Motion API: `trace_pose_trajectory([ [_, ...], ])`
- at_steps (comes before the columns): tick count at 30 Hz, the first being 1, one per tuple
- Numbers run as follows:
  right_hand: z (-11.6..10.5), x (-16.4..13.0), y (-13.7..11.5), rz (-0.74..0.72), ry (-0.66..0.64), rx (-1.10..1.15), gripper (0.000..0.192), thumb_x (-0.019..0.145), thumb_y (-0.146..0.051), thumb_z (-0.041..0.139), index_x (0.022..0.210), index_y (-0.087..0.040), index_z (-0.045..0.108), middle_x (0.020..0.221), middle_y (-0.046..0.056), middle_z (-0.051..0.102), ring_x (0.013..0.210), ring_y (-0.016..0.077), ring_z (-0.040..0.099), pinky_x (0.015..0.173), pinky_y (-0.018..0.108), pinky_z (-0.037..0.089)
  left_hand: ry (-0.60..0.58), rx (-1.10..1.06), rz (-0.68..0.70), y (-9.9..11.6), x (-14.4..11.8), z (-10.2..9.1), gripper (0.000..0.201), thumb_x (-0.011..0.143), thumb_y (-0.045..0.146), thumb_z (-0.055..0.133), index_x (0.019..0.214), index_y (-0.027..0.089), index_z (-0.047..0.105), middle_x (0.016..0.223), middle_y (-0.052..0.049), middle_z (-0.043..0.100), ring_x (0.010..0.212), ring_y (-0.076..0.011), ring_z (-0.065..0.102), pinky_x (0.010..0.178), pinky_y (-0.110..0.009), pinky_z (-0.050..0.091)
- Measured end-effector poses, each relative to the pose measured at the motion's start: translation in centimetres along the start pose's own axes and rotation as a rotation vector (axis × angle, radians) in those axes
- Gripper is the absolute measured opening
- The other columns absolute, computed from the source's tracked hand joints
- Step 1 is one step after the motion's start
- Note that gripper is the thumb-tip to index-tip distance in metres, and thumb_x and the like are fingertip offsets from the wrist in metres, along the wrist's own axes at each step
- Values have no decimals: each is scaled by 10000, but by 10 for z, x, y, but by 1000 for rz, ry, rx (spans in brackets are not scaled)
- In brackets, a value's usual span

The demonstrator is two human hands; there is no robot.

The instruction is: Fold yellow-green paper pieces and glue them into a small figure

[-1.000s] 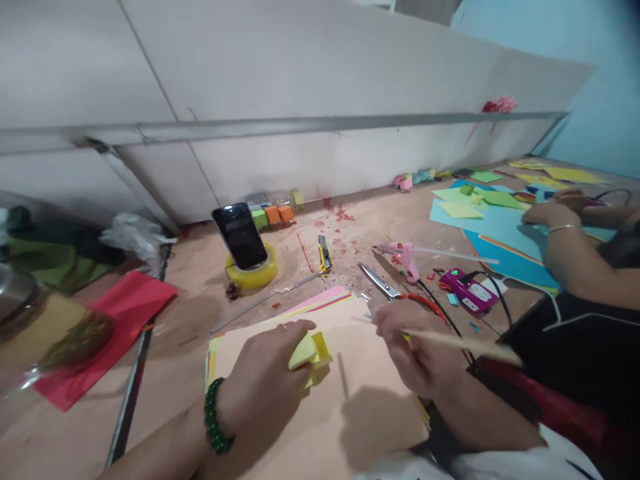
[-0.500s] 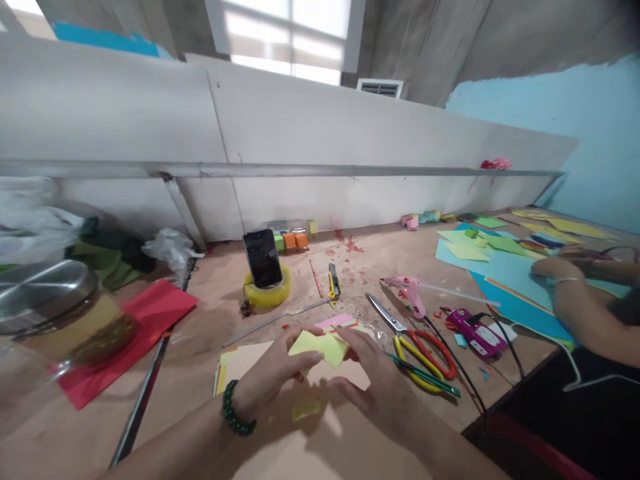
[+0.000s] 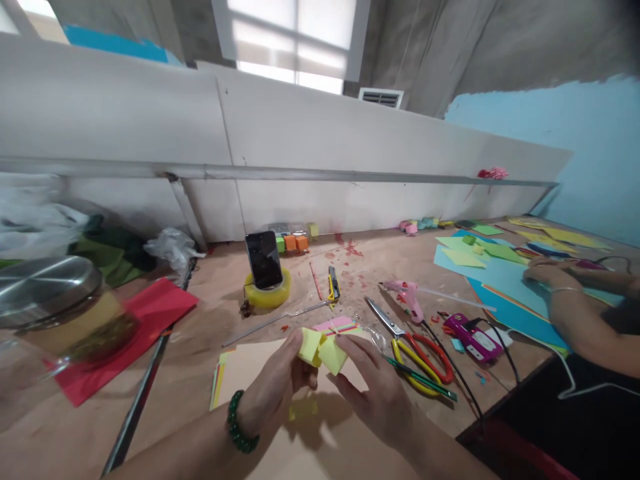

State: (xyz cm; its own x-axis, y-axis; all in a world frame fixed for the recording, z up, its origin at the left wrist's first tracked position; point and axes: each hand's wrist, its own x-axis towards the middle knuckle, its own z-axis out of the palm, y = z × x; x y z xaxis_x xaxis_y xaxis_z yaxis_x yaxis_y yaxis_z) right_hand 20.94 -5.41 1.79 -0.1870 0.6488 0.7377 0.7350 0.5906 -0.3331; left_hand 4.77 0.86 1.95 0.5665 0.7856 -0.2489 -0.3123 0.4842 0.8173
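lower centre of the frame: left hand (image 3: 280, 390) and right hand (image 3: 373, 387) pinch a folded yellow paper (image 3: 320, 348) above a peach sheet (image 3: 250, 363). step judged: creasing; next fold needs aligned edges. farther right, scissors (image 3: 410, 343); beyond, phone (image 3: 263, 259).

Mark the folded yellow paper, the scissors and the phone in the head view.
folded yellow paper (image 3: 323, 349), head view, on the lower folded flap between both hands.
scissors (image 3: 423, 353), head view, on the red and yellow handle loops.
phone (image 3: 263, 259), head view, centre of the dark screen.
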Motion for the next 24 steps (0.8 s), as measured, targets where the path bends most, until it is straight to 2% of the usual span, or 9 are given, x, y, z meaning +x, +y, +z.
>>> trace_pose_trajectory([
  [3, 1, -1, -1, 1, -6, 29, 411, 905, -182, 522, 1307, -173, 440, 1121, 150, 613, 1065, 231, 614, 879, 356, 567, 4, 26, 15, -1, -3, 3, 563, 708, 674, 637, 908, 152, 568, 699, 11, 536, 558, -101, 455, 484, -216, 394],
  [5, 2, -1, -1, 8, -6, 42, 405, 908, -191, 520, 1305, -172, 442, 1119, 149, 621, 1054, 230, 620, 871, 353, 569, -3, 46, 8, 1, -5, 4, 638, 716, 701, 602, 1047, 158, 555, 725, 12, 536, 556, -100, 435, 477, -214, 374],
  [7, 2, 0, -1, 29, -11, 47, 397, 909, -200, 525, 1297, -173, 447, 1111, 144, 631, 1042, 228, 628, 868, 350, 568, -28, 63, -1, 4, -7, 4, 711, 730, 673, 605, 1231, 187, 468, 761, 18, 543, 558, -95, 425, 486, -208, 366],
  [9, 1, 0, 0, 52, -9, 43, 398, 910, -201, 528, 1298, -172, 446, 1106, 141, 638, 1035, 226, 632, 868, 348, 565, -80, 82, -16, 8, -9, 3, 768, 713, 558, 689, 1325, 215, 376, 768, 34, 541, 571, -88, 429, 519, -203, 380],
  [12, -2, 0, 1, 76, -18, 50, 428, 923, -225, 512, 1336, -166, 418, 1112, 145, 638, 1026, 225, 635, 857, 344, 563, -156, 88, -37, 12, -10, 1, 760, 657, 428, 771, 1284, 214, 398, 757, 48, 528, 578, -80, 438, 552, -209, 406],
  [16, -5, -1, 3, 90, -52, 86, 434, 952, -282, 461, 1370, -178, 409, 1153, 145, 627, 1066, 233, 621, 881, 348, 544, -202, 81, -47, 9, -8, -1, 692, 673, 510, 763, 1209, 209, 445, 735, 49, 534, 541, -71, 451, 541, -219, 409],
  [24, -9, 1, 4, 120, -68, 122, 380, 948, -237, 465, 1326, -202, 443, 1116, 107, 639, 1031, 199, 624, 886, 299, 528, -230, 153, 6, 0, -4, -4, 606, 719, 619, 680, 1087, 181, 484, 645, 63, 525, 498, -59, 465, 532, -209, 391],
])
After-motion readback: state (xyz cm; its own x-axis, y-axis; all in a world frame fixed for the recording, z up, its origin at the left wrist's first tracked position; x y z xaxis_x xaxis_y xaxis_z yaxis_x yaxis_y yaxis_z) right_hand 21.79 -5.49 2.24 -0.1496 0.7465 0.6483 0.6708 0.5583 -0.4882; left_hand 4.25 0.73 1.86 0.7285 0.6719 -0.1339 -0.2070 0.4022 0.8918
